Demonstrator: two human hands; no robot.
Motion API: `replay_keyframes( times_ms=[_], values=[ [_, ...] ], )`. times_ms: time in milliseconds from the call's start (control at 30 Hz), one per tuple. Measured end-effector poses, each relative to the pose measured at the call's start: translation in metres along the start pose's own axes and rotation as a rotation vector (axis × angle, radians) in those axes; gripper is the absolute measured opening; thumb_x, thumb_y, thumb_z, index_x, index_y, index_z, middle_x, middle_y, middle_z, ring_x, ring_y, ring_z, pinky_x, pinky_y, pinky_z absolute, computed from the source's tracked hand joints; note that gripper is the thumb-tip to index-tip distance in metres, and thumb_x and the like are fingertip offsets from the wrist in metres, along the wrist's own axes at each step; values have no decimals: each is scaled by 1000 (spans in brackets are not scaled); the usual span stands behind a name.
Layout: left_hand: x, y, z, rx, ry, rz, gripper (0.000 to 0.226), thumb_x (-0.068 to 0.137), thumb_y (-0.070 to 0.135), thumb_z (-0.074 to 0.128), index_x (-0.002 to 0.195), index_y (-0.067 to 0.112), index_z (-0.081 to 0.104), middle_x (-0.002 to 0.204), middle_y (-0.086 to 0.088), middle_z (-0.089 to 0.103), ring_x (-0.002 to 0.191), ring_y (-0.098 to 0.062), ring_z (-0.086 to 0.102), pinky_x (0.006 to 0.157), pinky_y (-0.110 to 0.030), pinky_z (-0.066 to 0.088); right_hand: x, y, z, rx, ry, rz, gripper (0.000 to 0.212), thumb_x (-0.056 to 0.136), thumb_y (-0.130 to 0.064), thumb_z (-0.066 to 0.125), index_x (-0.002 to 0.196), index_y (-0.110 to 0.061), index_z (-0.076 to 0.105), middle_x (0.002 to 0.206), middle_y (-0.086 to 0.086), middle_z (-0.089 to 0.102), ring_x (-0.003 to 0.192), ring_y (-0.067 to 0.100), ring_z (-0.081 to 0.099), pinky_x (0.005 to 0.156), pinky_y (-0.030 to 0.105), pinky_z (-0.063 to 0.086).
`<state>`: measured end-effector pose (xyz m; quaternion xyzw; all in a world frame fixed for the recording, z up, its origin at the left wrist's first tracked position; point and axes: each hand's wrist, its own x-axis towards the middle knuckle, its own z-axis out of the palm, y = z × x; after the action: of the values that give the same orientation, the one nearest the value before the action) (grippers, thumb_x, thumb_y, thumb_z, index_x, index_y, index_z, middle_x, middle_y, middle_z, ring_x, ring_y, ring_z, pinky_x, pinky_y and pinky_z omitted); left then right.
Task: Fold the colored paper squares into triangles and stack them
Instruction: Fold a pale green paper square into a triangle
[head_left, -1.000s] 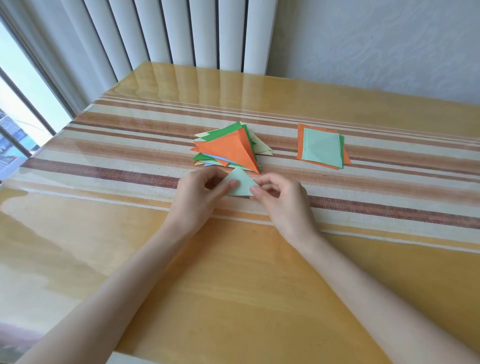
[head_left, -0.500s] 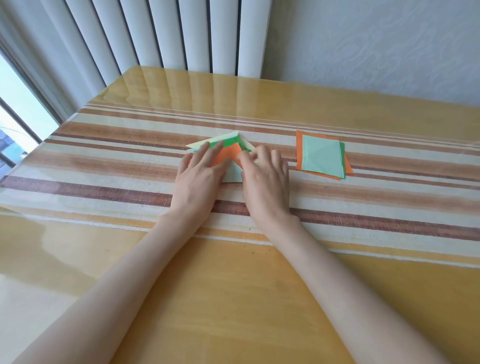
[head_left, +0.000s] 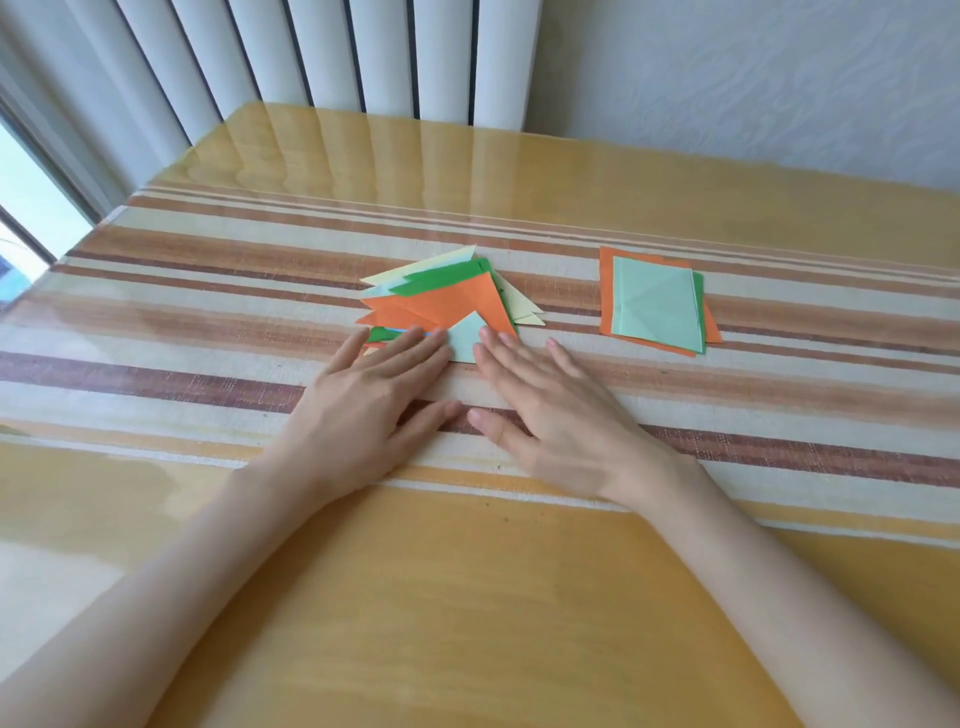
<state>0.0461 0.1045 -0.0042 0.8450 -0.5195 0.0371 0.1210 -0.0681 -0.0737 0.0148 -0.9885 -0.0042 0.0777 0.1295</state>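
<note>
I log left hand (head_left: 363, 410) and right hand (head_left: 550, 415) flat, fingers straight, gripping nothing, fingertips touching pale green triangle (head_left: 466, 338) between them, atop folded pile (head_left: 441, 304), square stack (head_left: 655, 305) apart to the right

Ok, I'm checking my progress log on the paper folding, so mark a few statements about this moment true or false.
1. The left hand and right hand both lie flat with straight fingers. True.
2. The pale green triangle lies on the orange triangle. True.
3. The top unfolded square is orange. False: a pale green square lies on top, an orange square beneath.
4. The right hand lifts a square. False: it holds nothing.
</note>
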Motion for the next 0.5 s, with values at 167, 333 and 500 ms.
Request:
replay_keyframes(
  times_ms=[167,333,500],
  values=[
    [-5,3,2,-65,-109,-113,79,84,70,4,152,31,15,154,21,2,144,0,-6,115,-26,-10,1,2,4,-42,10,9,69,95,-58,11,152,-23,-7,157,-11,-17,142,-2,-18,115,29,-18],
    [-4,4,0,-49,-209,-133,100,67,84,-17,152,36,5,151,27,-10,141,0,-18,116,-35,-11,2,-4,5,-55,-15,52,69,99,-56,16,153,-21,-8,157,-11,-19,142,1,-19,117,34,-15],
    [7,15,-14,-143,61,-175,77,82,62,17,133,20,57,149,5,41,142,-24,28,113,-40,14,-17,8,-20,799,378,119,45,104,-22,36,148,-23,30,150,-22,19,140,-9,6,112,9,5]
  ],
)
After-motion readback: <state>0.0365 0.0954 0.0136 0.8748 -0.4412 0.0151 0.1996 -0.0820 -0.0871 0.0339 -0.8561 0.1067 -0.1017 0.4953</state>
